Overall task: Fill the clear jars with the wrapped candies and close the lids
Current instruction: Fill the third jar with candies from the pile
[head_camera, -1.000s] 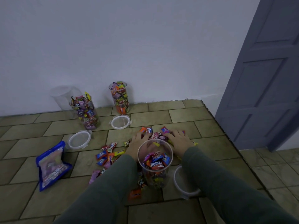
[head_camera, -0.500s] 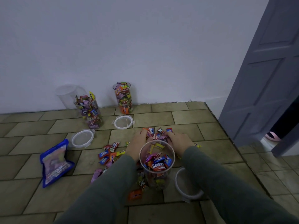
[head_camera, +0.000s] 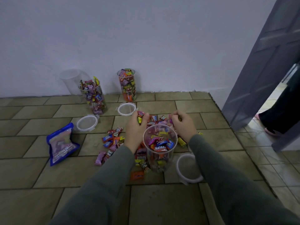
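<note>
Blue pouch (head_camera: 62,144); grey door (head_camera: 258,70); olive floor tiles (head_camera: 48,172).

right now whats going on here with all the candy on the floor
A person in grey-green sleeves is filling a clear plastic jar on the tiled floor. The left hand and right hand each grip a few wrapped candies just beyond its open mouth. Two fuller jars stand by the wall, unlidded. Three round clear lids lie on the floor.

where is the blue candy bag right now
In the head view the blue candy bag lies on the tiled floor at the left, just in front of a loose jar lid.
</note>
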A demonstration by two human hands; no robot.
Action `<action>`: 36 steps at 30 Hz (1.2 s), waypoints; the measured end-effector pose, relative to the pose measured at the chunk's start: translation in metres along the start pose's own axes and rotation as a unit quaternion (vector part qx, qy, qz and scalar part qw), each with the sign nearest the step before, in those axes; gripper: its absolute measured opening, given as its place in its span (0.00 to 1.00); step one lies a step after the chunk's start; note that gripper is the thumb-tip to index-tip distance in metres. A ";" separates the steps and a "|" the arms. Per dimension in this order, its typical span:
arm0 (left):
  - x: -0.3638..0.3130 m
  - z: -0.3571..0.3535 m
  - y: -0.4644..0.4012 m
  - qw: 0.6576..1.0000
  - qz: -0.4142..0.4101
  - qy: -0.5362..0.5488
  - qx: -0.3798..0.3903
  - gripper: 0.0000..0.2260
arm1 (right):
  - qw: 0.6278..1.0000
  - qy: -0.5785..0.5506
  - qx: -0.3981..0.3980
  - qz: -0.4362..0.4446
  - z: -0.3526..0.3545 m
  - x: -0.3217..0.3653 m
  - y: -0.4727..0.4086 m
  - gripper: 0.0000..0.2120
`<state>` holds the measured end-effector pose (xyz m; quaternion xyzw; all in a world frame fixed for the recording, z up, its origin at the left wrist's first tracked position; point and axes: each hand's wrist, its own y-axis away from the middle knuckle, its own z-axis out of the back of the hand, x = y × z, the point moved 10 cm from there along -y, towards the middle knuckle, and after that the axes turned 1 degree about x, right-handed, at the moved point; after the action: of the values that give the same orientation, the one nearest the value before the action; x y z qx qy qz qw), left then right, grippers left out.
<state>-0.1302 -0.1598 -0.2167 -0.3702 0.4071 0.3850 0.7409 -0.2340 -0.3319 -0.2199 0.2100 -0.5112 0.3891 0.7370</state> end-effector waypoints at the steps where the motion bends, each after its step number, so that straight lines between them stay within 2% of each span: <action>1: -0.004 0.005 0.002 1.000 0.000 0.012 -0.014 0.14 | 1.000 -0.025 -0.004 -0.002 0.001 0.004 0.003 0.10; 4: -0.018 0.021 0.009 0.997 0.000 0.047 -0.060 0.12 | 0.994 -0.105 -0.017 -0.005 0.006 0.019 0.012 0.13; 7: -0.028 0.036 0.014 0.991 0.002 0.094 -0.092 0.15 | 0.979 -0.201 -0.031 -0.007 0.012 0.043 0.023 0.12; 11: -0.047 0.046 0.023 0.982 0.008 0.160 -0.105 0.15 | 0.955 -0.294 -0.041 0.005 0.015 0.078 0.037 0.12; 15: -0.074 0.044 0.032 0.974 -0.008 0.212 -0.084 0.14 | 0.933 -0.357 -0.040 0.014 0.009 0.094 0.045 0.13; 19: -0.095 0.036 0.046 0.972 -0.036 0.226 -0.050 0.15 | 0.927 -0.370 -0.056 -0.003 0.003 0.086 0.051 0.13; 28: -0.103 0.031 0.055 0.975 -0.053 0.212 -0.037 0.10 | 0.920 -0.383 -0.079 -0.007 0.003 0.077 0.052 0.16; 36: -0.095 0.029 0.058 0.971 -0.014 0.236 -0.029 0.06 | 0.915 -0.395 -0.076 -0.027 0.002 0.072 0.052 0.13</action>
<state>-0.2068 -0.1357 -0.1344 -0.4774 0.5544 0.2878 0.6180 -0.2641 -0.2757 -0.1572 0.3040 -0.7830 0.2139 0.4987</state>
